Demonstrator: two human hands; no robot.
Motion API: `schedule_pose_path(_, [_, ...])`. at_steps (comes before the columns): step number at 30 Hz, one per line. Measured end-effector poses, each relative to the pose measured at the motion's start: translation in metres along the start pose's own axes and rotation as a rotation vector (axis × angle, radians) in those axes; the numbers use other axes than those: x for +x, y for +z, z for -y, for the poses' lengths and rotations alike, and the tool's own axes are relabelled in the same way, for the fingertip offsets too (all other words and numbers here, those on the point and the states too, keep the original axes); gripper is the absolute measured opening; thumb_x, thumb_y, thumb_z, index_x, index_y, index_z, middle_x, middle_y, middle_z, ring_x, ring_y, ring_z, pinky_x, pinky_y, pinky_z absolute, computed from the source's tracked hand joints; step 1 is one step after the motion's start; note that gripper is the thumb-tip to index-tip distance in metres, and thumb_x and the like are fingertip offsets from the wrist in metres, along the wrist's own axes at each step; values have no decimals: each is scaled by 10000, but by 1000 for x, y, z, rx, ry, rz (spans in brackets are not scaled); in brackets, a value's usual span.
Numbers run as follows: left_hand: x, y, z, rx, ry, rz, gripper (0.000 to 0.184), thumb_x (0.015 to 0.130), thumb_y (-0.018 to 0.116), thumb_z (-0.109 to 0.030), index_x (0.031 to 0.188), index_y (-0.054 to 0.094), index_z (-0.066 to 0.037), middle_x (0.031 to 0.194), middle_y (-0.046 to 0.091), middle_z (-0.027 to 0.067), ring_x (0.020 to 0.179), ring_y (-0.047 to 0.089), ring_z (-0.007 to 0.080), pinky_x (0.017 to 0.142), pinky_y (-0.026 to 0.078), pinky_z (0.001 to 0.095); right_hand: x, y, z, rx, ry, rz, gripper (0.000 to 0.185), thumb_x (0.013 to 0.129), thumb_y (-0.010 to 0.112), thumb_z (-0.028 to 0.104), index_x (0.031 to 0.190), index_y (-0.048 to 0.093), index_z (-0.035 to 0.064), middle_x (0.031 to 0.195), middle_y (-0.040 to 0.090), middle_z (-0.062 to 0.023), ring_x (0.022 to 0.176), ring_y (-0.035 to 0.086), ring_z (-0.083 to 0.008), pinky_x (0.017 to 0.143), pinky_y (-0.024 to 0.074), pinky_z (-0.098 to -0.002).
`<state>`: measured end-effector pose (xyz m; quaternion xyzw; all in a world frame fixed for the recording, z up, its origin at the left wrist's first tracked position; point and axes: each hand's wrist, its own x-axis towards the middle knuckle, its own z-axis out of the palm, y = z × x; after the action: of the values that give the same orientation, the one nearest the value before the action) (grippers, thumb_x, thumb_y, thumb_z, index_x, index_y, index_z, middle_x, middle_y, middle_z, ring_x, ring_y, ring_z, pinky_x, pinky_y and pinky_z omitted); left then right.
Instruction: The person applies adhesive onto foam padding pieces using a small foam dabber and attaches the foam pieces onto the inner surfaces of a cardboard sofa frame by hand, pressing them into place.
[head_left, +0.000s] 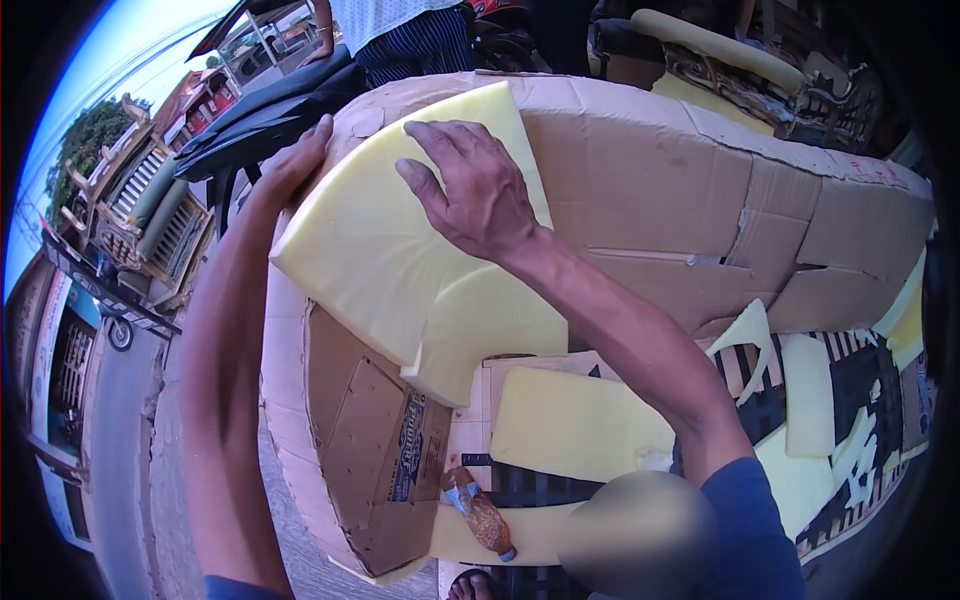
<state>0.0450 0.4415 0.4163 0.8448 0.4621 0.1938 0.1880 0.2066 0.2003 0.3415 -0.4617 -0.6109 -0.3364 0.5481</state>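
A pale yellow foam sheet (380, 240) drapes over the curved corner of a sofa-shaped frame covered in cardboard (640, 180). My right hand (475, 190) rests on the foam's upper face, thumb apart and fingers slightly bent. At the outer left side of the frame's top edge, my left hand (303, 158) lies against the cardboard next to the foam, fingers stretched upward and partly hidden. The sheet's lower end curls over a second fold of foam (490, 325) inside the corner.
Foam pieces (580, 420) and offcuts (810, 395) lie on the seat's dark webbing. A plastic bottle (480, 515) with brown contents lies near my foot. A person in striped trousers (415, 50) stands behind the frame, near a black seat (265, 115). A road (120, 430) runs at left.
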Motion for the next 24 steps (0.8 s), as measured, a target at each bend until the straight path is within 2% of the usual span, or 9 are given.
schedule_pose_path(3, [-14, 11, 3, -65, 123, -138, 800, 1030, 231, -602, 1534, 373, 4, 1559, 377, 286, 1462, 351, 428, 1211, 261, 436, 31, 84, -35, -226, -107, -76, 481, 1013, 505, 427, 1286, 640, 55, 1245, 676, -148, 1211, 599, -323, 1133, 303, -566])
schedule_pose_path(8, [-32, 3, -9, 161, -99, -104, 730, 1044, 224, -526, 1381, 552, 32, 1362, 594, 270, 1312, 542, 413, 1140, 366, 487, 33, 110, -31, -296, 122, 242, 423, 1008, 529, 391, 1331, 655, 148, 1364, 639, -128, 1329, 550, -248, 1163, 274, -551])
schedule_pose_path(9, [-28, 7, -3, 100, -114, -111, 703, 1049, 235, -509, 1358, 572, 24, 1332, 618, 264, 1281, 574, 399, 1118, 393, 498, 28, 127, -41, -377, -24, -48, 311, 962, 518, 338, 1074, 736, 146, 1129, 701, -84, 1116, 606, -246, 975, 378, -480])
schedule_pose_path(12, [-42, 5, -3, 503, 81, -138, 617, 1060, 247, -429, 1299, 608, 10, 1326, 632, 231, 1242, 597, 401, 1071, 437, 528, 30, 125, -38, -441, -2, 38, 307, 960, 510, 315, 1070, 736, 139, 1034, 686, -71, 1036, 601, -249, 947, 383, -490])
schedule_pose_path(13, [-54, 6, -14, 390, -39, -219, 580, 1057, 244, -387, 1327, 591, -9, 1362, 610, 225, 1270, 568, 429, 1084, 426, 528, 29, 132, -45, -411, -65, -88, 315, 965, 503, 318, 1095, 730, 143, 1047, 684, -70, 1040, 600, -254, 949, 381, -495])
schedule_pose_path(17, [-38, 6, -6, 331, -72, -191, 652, 1038, 214, -427, 1355, 590, 1, 1432, 547, 246, 1339, 506, 441, 1139, 352, 518, 33, 119, -36, -431, -12, 34, 394, 992, 474, 325, 1262, 672, 117, 1140, 675, -79, 1098, 594, -260, 991, 374, -509])
schedule_pose_path(20, [-36, 9, -11, 180, -177, -202, 716, 1040, 202, -472, 1335, 597, 46, 1406, 563, 266, 1324, 521, 439, 1119, 369, 512, 27, 116, -31, -265, 72, 19, 533, 1029, 421, 333, 1479, 482, 54, 1407, 583, -150, 1371, 482, -307, 1171, 247, -545])
schedule_pose_path(23, [-36, 5, -9, 179, -209, -267, 791, 1036, 189, -540, 1300, 619, 69, 1375, 582, 283, 1309, 535, 438, 1110, 377, 501, 12, 108, -10, -86, -33, -227, 486, 1011, 515, 429, 1380, 616, 130, 1355, 642, -136, 1350, 525, -313, 1165, 242, -607])
schedule_pose_path(24, [-37, 3, -10, 204, -198, -251, 808, 1032, 187, -557, 1294, 623, 71, 1367, 583, 291, 1307, 538, 438, 1110, 379, 494, 2, 103, -5, -58, -44, -100, 539, 1037, 468, 393, 1522, 468, 157, 1536, 496, -93, 1475, 389, -252, 1215, 172, -546])
